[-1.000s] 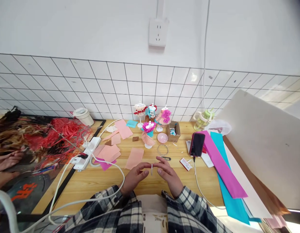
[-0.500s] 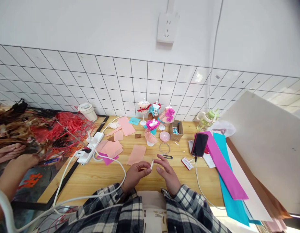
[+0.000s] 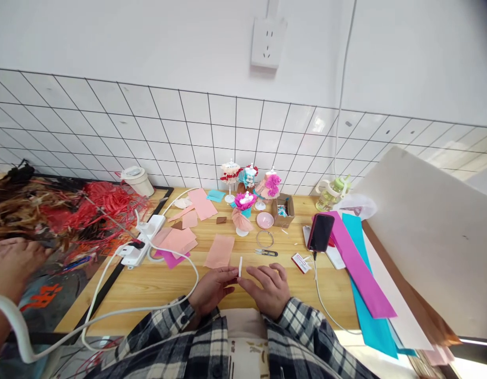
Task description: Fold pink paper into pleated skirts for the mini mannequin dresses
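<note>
A white strip point(image 3: 240, 267) is pinched by the left grip point(image 3: 212, 288), between thumb and finger, on the near side of the pink bowl point(image 3: 264, 220). The strip is held up on end. The right grip point(image 3: 268, 288) is partly open, with the fingers bent and a gap left by the thumb. It is set close by the strip, but whether the strip is touched cannot be told.

The wooden worktop point(image 3: 125, 295) is covered with many things. A wire ring point(image 3: 264, 239) and snips point(image 3: 266, 252) are laid just nearer than the bowl. Four dressed figures are stood left of and behind it, and a small box point(image 3: 283, 210) is set just to its right. Farther right of it, a phone point(image 3: 321, 233) and long paper strips point(image 3: 362, 263) are seen. Pink sheets point(image 3: 179, 239) and a power strip point(image 3: 144, 239) are spread to its left. A wall socket point(image 3: 268, 43) is fixed high behind it.

Far left of the bowl, another person's arm is cut off by the edge. The backmost figure is partly hidden. The bits in the box are too small to be made out.
</note>
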The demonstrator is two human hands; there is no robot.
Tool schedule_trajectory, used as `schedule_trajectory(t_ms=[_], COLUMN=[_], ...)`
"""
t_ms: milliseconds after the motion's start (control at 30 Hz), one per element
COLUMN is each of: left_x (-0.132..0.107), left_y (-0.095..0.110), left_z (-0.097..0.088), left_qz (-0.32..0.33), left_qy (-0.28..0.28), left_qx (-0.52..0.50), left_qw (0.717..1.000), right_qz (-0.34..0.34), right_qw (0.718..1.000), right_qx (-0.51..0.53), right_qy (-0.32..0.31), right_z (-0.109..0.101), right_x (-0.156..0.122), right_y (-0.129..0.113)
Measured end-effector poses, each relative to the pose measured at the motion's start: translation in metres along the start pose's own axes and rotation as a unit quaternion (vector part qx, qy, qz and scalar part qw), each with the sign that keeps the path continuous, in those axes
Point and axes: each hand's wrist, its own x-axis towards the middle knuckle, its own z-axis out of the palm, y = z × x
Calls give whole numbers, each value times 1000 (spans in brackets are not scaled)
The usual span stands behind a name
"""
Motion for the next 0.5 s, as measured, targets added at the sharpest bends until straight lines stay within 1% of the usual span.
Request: schedule_trajectory(t_ms=[33,100,233,300,433,500], left_x=[-1,-4,-8,-9,-9,-9], left_y=[0,0,-1,-2,-3,-3], left_z=[1,3,7,8,7,7], left_qz=[-3,-8,-19,-22,-23,-20], left_qy=[5,19,29,30,31,30], left_qx=[-1,-6,-9,-12,-3,13], left_qw=[1000,1000,999,999,999,999], right_qz=[2,14,39,38,45,64], right_qw=[1000,1000,998,997,994,992], right_qx=[-10,-15,18,25,50,70], right_qy=[9,4,-54,-69,-87,-79], right_z=[2,4,3,1,-1,-2], right_x=[-1,-3,-4,-3,3,8], right_y=[-1,-2,-1,0,-1,-3])
